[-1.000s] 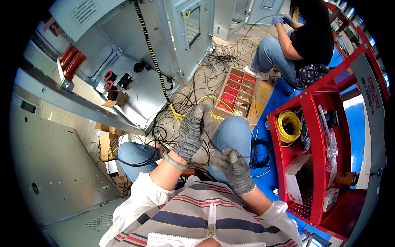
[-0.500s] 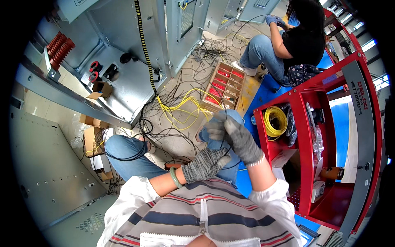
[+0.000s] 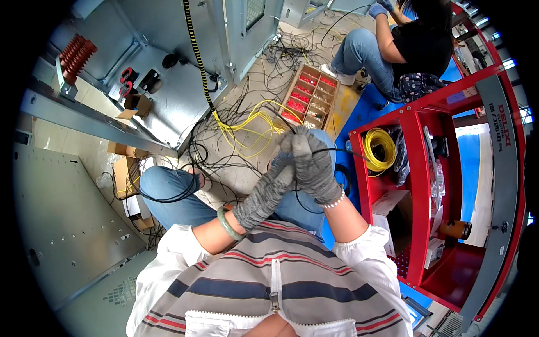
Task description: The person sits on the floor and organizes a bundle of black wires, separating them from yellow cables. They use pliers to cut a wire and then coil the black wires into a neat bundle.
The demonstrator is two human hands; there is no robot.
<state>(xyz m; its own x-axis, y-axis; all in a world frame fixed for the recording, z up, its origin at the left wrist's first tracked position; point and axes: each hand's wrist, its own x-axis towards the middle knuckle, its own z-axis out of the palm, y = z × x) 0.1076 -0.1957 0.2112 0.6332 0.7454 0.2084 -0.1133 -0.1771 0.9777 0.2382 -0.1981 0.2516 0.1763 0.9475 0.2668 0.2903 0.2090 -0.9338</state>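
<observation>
My left hand (image 3: 268,192) and my right hand (image 3: 317,168), both in grey knit gloves, meet in front of my knee. A thin black wire (image 3: 341,150) runs through the closed fingers of my right hand and sticks out to its right. More of this wire curves down below the hands. My left hand is closed and pressed against the right one, with the wire between them; the exact grip of its fingers is partly hidden. A compartment box (image 3: 287,94) with red and pale small parts lies on the floor just beyond.
Black wires (image 3: 196,168) and yellow wires (image 3: 233,128) tangle across the floor. At left stands an open metal cabinet (image 3: 168,104). A red shelf cart (image 3: 412,185) holding a yellow wire coil (image 3: 379,150) is at right. Another person (image 3: 393,50) sits at the far right.
Both hands have moved up and come together, my left hand rising to the right one. The black wire now sticks out to the right. The other person's hands have shifted up slightly.
</observation>
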